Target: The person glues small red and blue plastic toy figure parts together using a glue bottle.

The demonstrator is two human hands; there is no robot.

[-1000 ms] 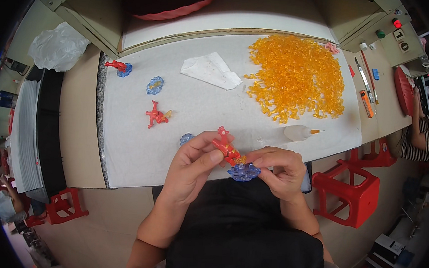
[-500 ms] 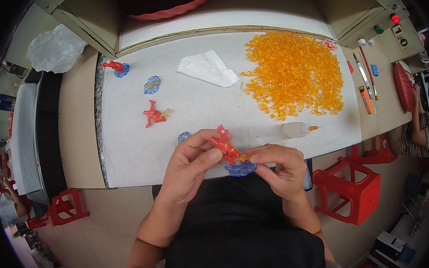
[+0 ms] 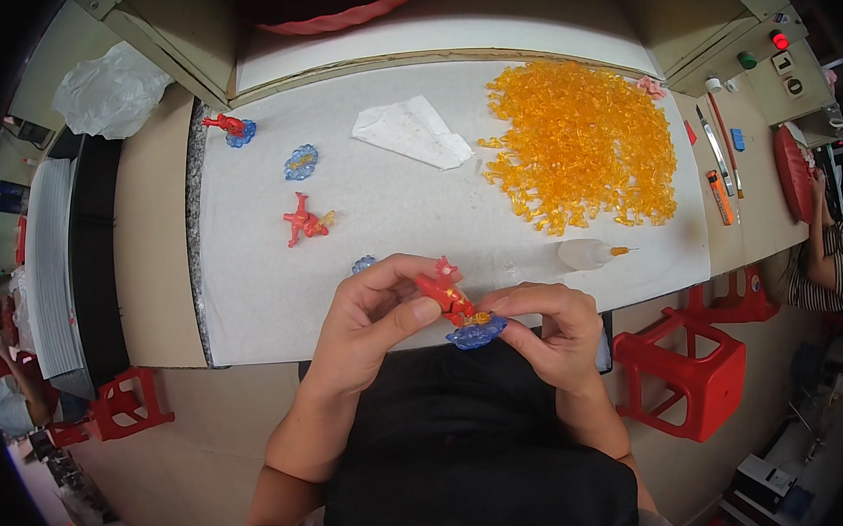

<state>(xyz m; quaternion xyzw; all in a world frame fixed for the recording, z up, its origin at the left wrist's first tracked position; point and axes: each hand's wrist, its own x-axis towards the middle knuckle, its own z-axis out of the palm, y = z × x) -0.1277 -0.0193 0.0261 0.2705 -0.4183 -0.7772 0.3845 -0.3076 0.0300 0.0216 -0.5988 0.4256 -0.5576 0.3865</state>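
red figure (image 3: pixel 444 291) | left hand (image 3: pixel 374 318) pinches | right hand (image 3: pixel 551 333) holds blue base (image 3: pixel 476 333) (touching)

Plenty of open white mat (image 3: pixel 426 205) mid-table; blocked far right by orange pile (image 3: pixel 581 142), glue bottle (image 3: pixel 588 254) near right.

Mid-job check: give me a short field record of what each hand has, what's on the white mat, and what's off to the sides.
left hand: grip on the red figure
right hand: holds the blue base under that figure
joint: small orange piece between figure and base
mat: loose red figure, loose blue base, assembled figure on base, another blue base by the left hand
parts pile: orange pieces, far right of mat
also on mat: glue bottle, clear bag
right side: red stool
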